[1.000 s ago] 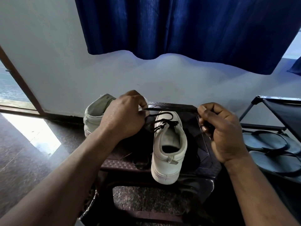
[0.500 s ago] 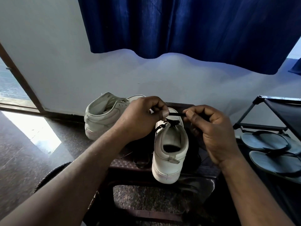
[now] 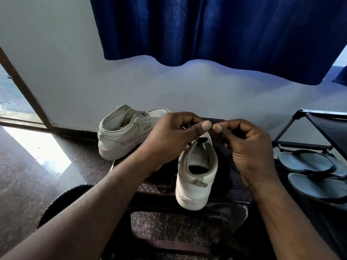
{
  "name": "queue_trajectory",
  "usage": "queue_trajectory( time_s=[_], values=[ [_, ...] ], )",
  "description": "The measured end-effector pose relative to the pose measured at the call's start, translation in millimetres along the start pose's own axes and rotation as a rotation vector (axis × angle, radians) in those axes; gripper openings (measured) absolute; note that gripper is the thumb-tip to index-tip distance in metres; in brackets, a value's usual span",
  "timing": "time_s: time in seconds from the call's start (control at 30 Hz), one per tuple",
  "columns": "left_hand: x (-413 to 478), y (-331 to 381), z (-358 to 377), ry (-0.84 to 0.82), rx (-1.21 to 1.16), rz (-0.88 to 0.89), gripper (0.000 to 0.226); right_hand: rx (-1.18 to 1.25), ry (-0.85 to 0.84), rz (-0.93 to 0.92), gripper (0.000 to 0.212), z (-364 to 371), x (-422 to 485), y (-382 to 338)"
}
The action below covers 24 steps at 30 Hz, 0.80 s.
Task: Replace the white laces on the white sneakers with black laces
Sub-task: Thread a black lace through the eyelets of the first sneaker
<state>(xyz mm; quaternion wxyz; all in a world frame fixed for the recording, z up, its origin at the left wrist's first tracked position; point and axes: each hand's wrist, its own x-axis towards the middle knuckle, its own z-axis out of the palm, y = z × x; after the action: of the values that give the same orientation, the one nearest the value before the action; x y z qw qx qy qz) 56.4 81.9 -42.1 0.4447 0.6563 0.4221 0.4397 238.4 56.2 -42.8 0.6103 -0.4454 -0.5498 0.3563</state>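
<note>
Black lace (image 3: 202, 141) | centre frame, atop sneaker (image 3: 197, 177) | left hand (image 3: 169, 139) and right hand (image 3: 249, 147) both pinch its ends, likely tying

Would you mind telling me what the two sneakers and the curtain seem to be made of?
Near sneaker and far sneaker: likely leather or a synthetic look-alike, matte off-white; smooth stitched panels. Curtain: woven cloth, deep blue; soft vertical folds.

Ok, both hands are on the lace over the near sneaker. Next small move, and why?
Probably cross the ends and start a knot: left hand and right hand pinch the lace together above the sneaker, whose top eyelets already look laced.
</note>
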Motion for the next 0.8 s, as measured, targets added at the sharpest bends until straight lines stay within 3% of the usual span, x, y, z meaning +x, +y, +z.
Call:
queue_trajectory(
  time_s=[0.17, 0.23, 0.3, 0.37, 0.47, 0.6, 0.8],
  values=[
    [-1.1, 0.7, 2.9, 0.076, 0.036, -0.049, 0.024, -0.043, -0.066, 0.011, 0.02, -0.8, -1.3, -2.5],
    [-2.6, 2.2, 2.7, 0.103, 0.142, -0.04, 0.023, -0.225, -0.166, 0.056, 0.029, -8.7, -0.4, 0.2],
    [-5.8, 3.5, 5.0, 0.099, 0.309, -0.02, 0.022, -0.441, -0.251, 0.074, 0.024, -15.1, -1.6, 4.6],
    [-8.4, 2.8, 8.5, 0.081, 0.479, 0.011, 0.022, -0.526, -0.233, 0.095, 0.015, -17.5, -3.2, 6.1],
    [-9.8, 3.5, 13.3, 0.106, 0.591, 0.008, 0.019, -0.299, -0.189, 0.282, 0.018, -18.3, -3.8, 3.9],
    [-11.4, 6.4, 20.0, 0.113, 0.663, 0.058, 0.013, 0.034, -0.114, 0.528, 0.049, -19.6, -2.5, -0.8],
    [-10.4, 4.4, 23.9, 0.091, 0.702, 0.122, 0.011, 0.221, -0.105, 0.642, 0.051, -24.1, -4.6, 0.5]
  ],
)
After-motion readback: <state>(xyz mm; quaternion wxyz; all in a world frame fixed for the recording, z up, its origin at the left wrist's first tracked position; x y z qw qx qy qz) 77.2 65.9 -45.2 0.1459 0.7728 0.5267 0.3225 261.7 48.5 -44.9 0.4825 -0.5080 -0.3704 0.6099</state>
